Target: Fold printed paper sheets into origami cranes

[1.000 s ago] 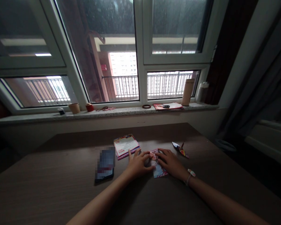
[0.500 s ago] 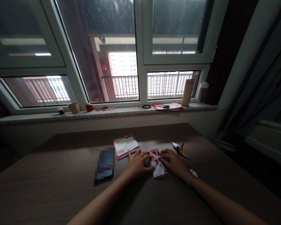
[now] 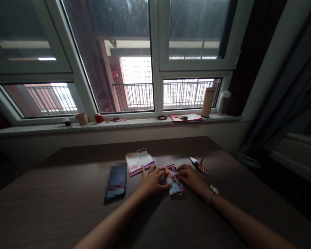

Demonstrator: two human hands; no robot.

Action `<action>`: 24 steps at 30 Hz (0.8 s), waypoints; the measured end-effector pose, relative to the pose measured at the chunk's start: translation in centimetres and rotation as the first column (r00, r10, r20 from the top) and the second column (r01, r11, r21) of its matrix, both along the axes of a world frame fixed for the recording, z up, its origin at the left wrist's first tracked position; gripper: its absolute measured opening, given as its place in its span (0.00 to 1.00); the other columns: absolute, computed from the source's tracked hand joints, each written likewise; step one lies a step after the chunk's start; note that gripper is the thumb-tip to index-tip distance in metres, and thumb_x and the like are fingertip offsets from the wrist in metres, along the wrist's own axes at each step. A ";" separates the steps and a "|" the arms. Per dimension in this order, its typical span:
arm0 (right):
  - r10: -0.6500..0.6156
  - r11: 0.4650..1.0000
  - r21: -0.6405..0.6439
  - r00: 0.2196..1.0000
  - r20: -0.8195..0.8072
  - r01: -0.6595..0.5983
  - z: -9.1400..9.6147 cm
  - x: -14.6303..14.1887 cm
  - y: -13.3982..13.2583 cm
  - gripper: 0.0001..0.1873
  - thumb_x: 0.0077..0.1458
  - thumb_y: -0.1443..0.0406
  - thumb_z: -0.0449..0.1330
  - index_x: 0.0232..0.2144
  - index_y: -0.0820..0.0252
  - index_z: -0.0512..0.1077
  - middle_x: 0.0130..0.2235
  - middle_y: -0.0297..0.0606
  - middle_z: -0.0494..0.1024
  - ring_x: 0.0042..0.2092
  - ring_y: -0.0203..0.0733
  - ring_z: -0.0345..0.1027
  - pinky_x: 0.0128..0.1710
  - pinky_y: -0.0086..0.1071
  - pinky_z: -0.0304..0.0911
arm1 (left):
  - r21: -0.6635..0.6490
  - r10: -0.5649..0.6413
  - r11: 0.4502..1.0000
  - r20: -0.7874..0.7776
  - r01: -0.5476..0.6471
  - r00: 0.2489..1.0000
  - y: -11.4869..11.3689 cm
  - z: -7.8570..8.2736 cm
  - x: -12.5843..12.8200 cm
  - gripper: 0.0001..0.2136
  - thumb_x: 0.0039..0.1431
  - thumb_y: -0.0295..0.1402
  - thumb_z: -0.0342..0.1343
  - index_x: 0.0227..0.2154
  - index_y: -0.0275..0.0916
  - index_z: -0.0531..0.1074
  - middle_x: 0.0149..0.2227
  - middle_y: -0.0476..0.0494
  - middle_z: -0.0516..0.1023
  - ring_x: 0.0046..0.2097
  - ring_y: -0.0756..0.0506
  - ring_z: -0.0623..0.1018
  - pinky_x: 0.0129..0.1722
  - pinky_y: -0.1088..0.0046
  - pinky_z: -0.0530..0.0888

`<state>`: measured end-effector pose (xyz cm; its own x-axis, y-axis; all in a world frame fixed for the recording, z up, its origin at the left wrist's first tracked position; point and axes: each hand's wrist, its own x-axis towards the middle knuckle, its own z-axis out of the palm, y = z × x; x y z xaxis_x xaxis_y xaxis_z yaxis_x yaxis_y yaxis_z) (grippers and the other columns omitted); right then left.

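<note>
- One glossy printed paper (image 3: 174, 184): lying on the brown table (image 3: 54, 204), right of the stack of cards (image 3: 140, 161) and a little nearer me; my fingers are covering parts of its side edges, and its picture is coming out too blurred to read.
- One left hand (image 3: 152, 184), mine: lying between stack and paper, fingers spreading apart, thumb meeting the paper's left edge; one fingertip is reaching the stack's near edge, touching or just over it, I cannot tell.
- One right hand (image 3: 193, 180), mine: resting farther right of the stack, fingers bending at the paper's right edge; whether they are pinching or only pressing, I cannot tell.
- One pale bracelet (image 3: 211, 193): circling my right wrist.
- One dark phone (image 3: 115, 181): lying left of the stack, nearer me, its face disappearing under blocky blurring.
- One folded colourful piece (image 3: 200, 167): sitting well right of the stack, its exact shape escaping me.
- Two forearms: running out of view, nearer me than the stack.
</note>
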<state>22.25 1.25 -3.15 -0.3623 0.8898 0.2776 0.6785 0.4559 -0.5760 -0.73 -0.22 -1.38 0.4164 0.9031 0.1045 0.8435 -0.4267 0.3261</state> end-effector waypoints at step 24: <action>0.284 0.934 -0.255 0.953 0.104 -0.251 2.0 2.8 -0.4 0.32 0.46 0.57 0.67 0.55 0.47 0.69 0.63 0.40 0.58 0.64 0.52 0.52 0.64 0.42 0.46 | -0.012 -0.004 1.000 -0.028 0.004 1.000 -0.2 0.5 0.0 0.25 0.52 0.57 0.54 0.51 0.58 0.68 0.62 0.53 0.64 0.64 0.30 0.54 0.57 0.33 0.26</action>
<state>25.08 0.87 -1.12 -0.6155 0.7881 0.0020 0.6299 0.4934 -0.5998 -0.74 -0.41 -0.86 0.4225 0.9026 0.0820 0.8509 -0.4262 0.3071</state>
